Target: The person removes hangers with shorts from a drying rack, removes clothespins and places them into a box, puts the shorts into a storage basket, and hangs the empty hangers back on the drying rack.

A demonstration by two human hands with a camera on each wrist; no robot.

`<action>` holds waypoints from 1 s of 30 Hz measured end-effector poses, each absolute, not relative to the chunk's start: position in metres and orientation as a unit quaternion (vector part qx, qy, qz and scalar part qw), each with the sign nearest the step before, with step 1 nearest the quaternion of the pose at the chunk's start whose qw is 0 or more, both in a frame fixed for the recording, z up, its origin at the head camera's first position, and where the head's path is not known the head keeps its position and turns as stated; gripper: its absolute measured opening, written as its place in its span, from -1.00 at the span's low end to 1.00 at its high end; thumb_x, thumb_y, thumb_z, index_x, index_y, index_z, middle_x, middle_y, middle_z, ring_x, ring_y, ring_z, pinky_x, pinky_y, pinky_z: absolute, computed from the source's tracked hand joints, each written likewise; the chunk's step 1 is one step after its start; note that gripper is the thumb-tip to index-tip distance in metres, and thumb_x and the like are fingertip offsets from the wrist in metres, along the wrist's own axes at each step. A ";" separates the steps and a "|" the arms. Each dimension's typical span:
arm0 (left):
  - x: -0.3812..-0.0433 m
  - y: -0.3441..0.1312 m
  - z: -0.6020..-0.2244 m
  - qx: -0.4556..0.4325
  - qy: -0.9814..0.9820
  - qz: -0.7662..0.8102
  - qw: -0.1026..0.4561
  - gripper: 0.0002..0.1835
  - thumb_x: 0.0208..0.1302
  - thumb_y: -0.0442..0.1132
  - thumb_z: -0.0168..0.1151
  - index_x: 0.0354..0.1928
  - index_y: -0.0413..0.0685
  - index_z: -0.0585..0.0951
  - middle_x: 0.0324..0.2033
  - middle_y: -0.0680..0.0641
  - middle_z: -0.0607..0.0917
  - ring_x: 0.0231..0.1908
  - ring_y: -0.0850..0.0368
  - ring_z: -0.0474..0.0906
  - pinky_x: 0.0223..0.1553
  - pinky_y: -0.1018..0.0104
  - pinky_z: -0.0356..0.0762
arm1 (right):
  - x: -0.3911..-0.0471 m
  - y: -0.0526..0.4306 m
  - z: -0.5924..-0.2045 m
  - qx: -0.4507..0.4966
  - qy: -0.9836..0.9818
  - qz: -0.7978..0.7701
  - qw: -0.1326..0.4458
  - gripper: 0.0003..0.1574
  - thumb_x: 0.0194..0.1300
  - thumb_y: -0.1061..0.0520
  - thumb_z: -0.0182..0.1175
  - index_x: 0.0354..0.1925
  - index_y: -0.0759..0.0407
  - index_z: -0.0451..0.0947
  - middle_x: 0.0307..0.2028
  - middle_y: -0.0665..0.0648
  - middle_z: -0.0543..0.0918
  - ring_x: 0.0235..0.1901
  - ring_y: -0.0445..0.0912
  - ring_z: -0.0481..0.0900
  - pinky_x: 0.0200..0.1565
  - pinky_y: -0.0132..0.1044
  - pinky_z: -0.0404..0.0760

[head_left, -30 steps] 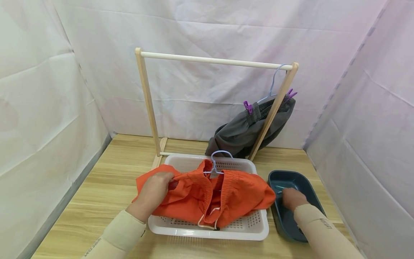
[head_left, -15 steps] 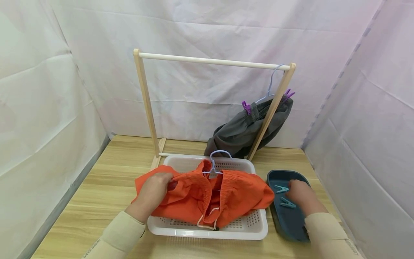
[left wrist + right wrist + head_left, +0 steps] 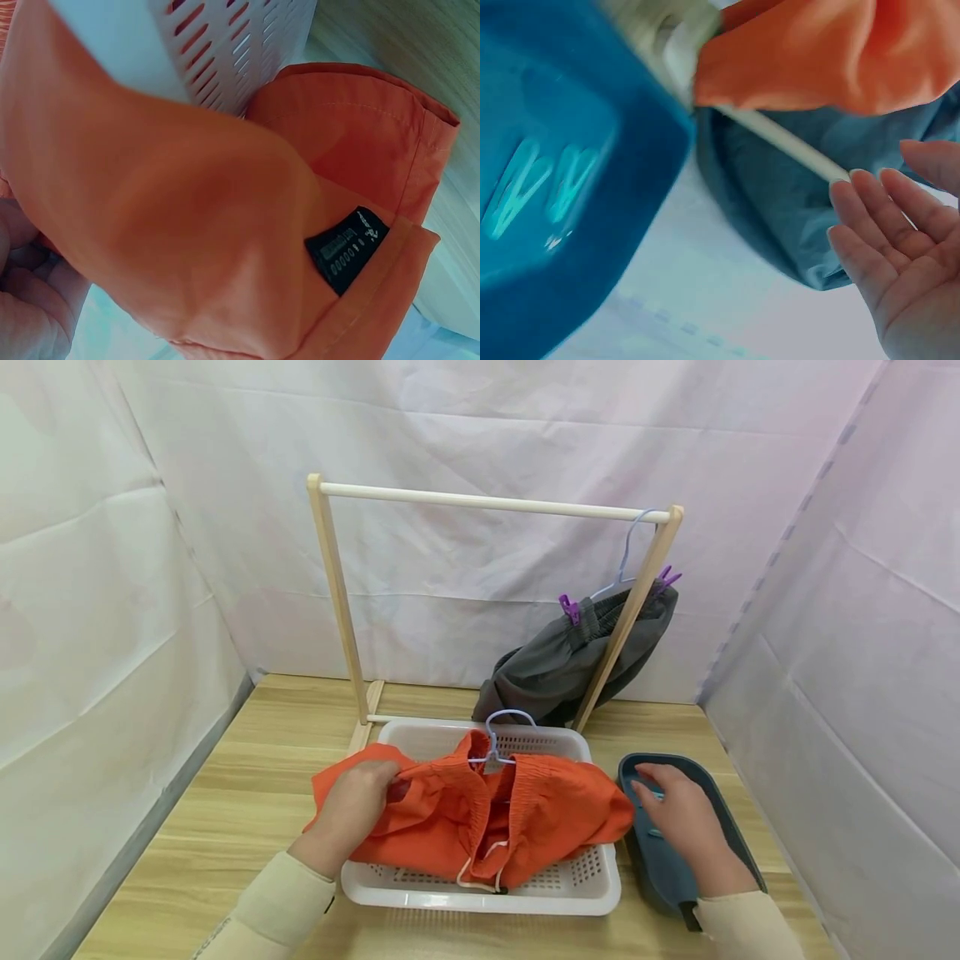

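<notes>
Orange shorts with a white drawstring lie spread over a white basket. A light blue hanger pokes up through their waistband. My left hand grips the fabric at the waistband's left side; its fingertips are partly tucked into a fold. In the left wrist view a black label shows on the cloth. Over the dark blue tray, my right hand is spread with nothing in it. Two teal clothespins lie in that tray, partly covered by the hand in the head view.
Behind the basket stands a wooden rack with a white bar. Dark grey pants hang at its right end from a blue hanger, held by purple clothespins. White cloth walls enclose the table.
My right hand has come away from the clothespins in the tray and its fingers have straightened. The left hand keeps its grip on the shorts, which have not moved.
</notes>
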State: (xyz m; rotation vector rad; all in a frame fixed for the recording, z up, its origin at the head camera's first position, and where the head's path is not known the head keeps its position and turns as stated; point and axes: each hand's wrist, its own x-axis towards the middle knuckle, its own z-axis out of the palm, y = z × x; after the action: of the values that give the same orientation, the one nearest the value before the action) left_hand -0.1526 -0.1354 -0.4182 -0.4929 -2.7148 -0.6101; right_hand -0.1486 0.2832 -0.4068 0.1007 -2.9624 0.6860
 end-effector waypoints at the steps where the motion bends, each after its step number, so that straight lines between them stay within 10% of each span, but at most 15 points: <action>1: -0.153 -0.135 -0.418 -0.171 -0.949 -0.214 0.156 -0.70 0.16 -0.57 0.20 -0.53 0.01 0.50 -0.63 0.13 0.44 -0.52 0.21 0.36 -0.43 0.41 0.48 | -0.147 0.280 -0.405 0.034 -0.970 0.232 0.058 -0.51 0.35 0.11 0.18 0.16 0.33 0.47 0.06 0.37 0.56 0.01 0.25 0.55 -0.06 0.14 0.56; 11: -0.151 -0.137 -0.420 -0.186 -0.942 -0.212 0.181 -0.64 0.10 -0.63 0.14 -0.60 0.01 0.43 -0.66 0.16 0.36 -0.55 0.23 0.31 -0.49 0.43 0.41 | -0.136 0.253 -0.396 0.075 -0.955 0.267 0.109 -0.55 0.29 0.13 0.26 0.09 0.31 0.55 0.03 0.30 0.59 0.02 0.20 0.55 -0.03 0.13 0.58; 30: -0.146 -0.136 -0.421 -0.180 -0.944 -0.209 0.179 -0.73 0.10 -0.58 0.26 -0.52 -0.04 0.52 -0.62 0.10 0.47 -0.51 0.20 0.36 -0.44 0.36 0.53 | -0.145 0.210 -0.387 0.147 -0.954 0.261 0.029 -0.36 0.14 0.05 0.39 0.18 0.17 0.52 0.15 0.22 0.55 0.16 0.20 0.48 0.13 0.17 0.46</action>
State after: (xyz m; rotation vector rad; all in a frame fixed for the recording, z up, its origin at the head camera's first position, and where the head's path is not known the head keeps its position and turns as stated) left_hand -0.1462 -0.1364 -0.4210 -0.5089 -2.6711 -0.5912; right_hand -0.1450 0.2101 -0.3869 0.4534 -2.9422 0.8042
